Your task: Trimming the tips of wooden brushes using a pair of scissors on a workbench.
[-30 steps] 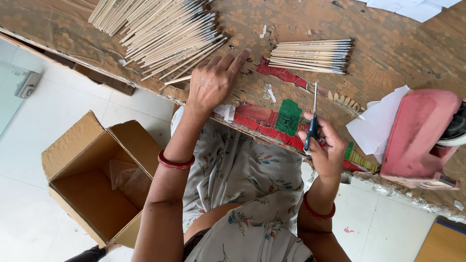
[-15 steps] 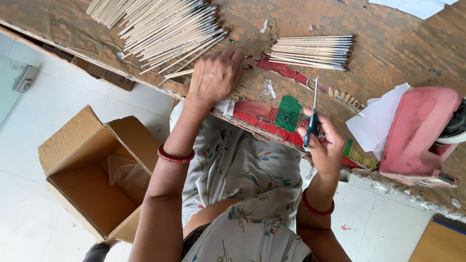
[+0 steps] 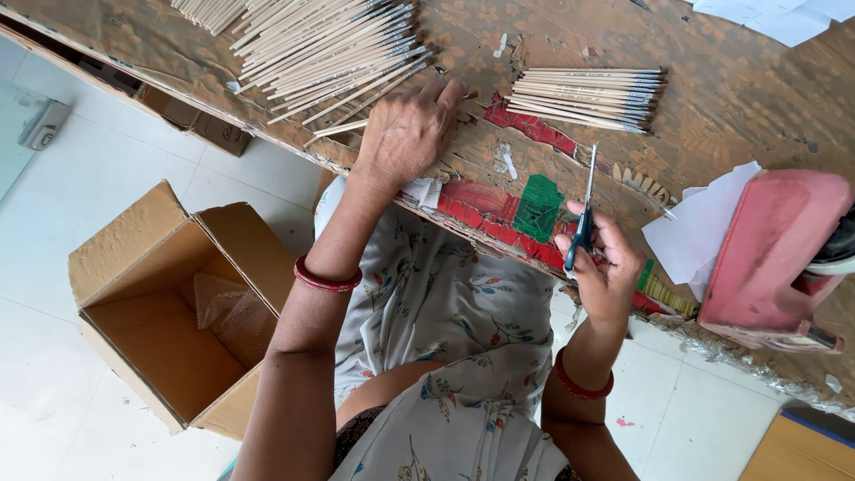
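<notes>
Head view: my left hand point(image 3: 405, 134) rests flat, fingers together, on the brush pile point(image 3: 329, 49) near the worktop's point(image 3: 730, 89) edge; right hand point(image 3: 604, 267) clamps scissors point(image 3: 583, 214) upright. I'd pull one brush free cleanly.

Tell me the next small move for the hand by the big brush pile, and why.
Probably close the left hand on one brush from the big pile: its fingertips rest at the pile's loose edge, holding nothing I can see, while the right hand has scissors ready near the neat bundle.
</notes>
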